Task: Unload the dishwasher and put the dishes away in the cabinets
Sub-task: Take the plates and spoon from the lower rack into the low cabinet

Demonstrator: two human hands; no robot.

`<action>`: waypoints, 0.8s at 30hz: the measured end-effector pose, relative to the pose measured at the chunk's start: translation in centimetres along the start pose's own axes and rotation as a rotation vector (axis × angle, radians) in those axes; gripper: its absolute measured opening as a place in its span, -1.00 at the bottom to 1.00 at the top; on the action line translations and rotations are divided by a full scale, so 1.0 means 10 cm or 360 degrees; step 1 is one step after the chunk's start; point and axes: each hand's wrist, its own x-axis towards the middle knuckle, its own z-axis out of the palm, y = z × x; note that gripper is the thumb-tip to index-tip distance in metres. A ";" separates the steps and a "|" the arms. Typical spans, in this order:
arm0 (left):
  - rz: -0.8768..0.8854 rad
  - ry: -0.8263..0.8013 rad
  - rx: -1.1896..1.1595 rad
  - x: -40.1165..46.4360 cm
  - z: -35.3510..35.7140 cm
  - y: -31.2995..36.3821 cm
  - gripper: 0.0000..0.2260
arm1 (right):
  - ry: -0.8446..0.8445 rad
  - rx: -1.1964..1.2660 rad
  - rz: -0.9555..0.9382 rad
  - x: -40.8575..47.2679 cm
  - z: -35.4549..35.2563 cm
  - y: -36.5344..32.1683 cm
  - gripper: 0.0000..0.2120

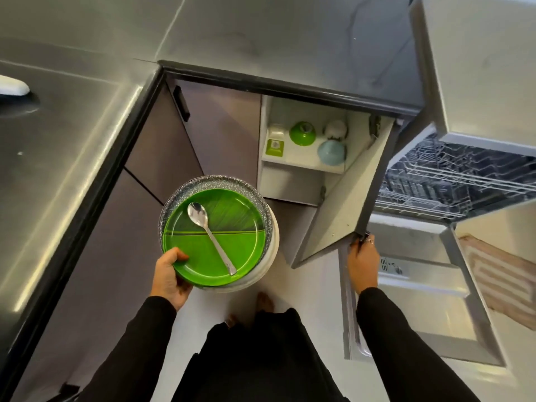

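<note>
Both black-sleeved arms reach forward and down: the left hand [169, 275] cups upward, thumb hooked over the rim of what it carries, while the right hand [364, 262], ringed, extends higher with fingers [366, 242] curled in a grip, bare feet below.

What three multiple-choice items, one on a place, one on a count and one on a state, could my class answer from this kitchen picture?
1. Where does the spoon lie?
A. on the green plate
B. in the cabinet
C. on the counter

2. How many dishes stand on the cabinet shelf?
A. two
B. five
C. eight

3. How is the cabinet door?
A. shut
B. removed
C. open

Answers: 1 A, it rests across the plate the left hand carries. 2 B, five show there. 3 C, the right hand holds its edge, swung out.
</note>
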 end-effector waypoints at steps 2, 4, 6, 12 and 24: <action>-0.0019 -0.0010 0.0022 -0.05 0.04 -0.04 -0.80 | 0.0027 -0.0031 0.0050 0.00 -0.18 0.10 -0.84; -0.0024 -0.0030 0.0038 -0.10 0.08 -0.07 -0.80 | 0.0047 -0.0054 0.0080 0.00 -0.34 0.16 -0.80; -0.0028 -0.0039 0.0057 -0.13 0.10 -0.09 -0.81 | 0.0045 -0.0067 0.0107 0.00 -0.44 0.20 -0.79; 0.0023 -0.0041 0.0129 -0.09 0.17 -0.10 -0.82 | -0.0003 0.0101 0.0264 -0.04 -0.46 0.25 -0.67; -0.0050 -0.0104 0.0243 0.27 0.32 -0.10 -0.82 | -0.0207 0.0459 0.0158 -0.81 0.08 -0.95 -0.96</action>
